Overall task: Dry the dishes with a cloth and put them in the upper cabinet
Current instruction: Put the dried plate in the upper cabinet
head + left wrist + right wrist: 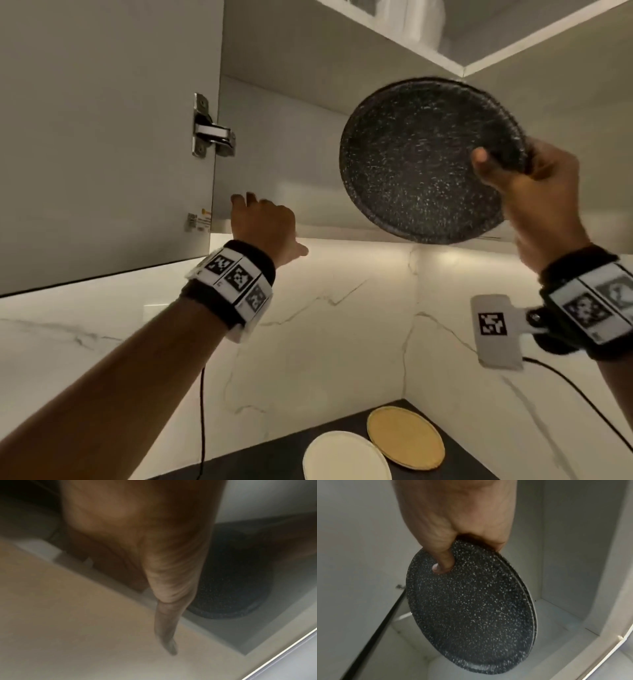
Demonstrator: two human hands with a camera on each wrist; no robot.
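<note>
- We are seeing a round black plate with white speckles (424, 161) being held up in the air, tilted, in front of the open upper cabinet (291, 137), its face turned toward the camera in the head view.
- We are seeing the right hand (534, 185) gripping the plate's right rim, thumb (442, 562) pressing on the speckled face, the other fingers wrapping behind; in the right wrist view a second edge is showing behind the rim, we cannot tell whether it is another plate.
- In the right wrist view the plate is hanging above the pale cabinet floor (556, 616), not touching it.
- We are seeing the left hand (263, 222) reaching to the cabinet's lower left edge beside the open grey door (102, 137); fingers are stretching out fairly straight, holding nothing; the left wrist view is blurring, with one finger (168, 628) pointing out long.
- A metal hinge (210, 132) is sitting on the door's inner edge.
- Both wrists are wearing black bands with printed marker tags (236, 277).
- Down on the dark countertop (284, 452) a round cream plate (346, 457) and a round yellow plate (406, 437) are lying flat, just beside each other, against the marble-look white wall (325, 325).
- White containers (407, 20) are standing on the shelf above.
</note>
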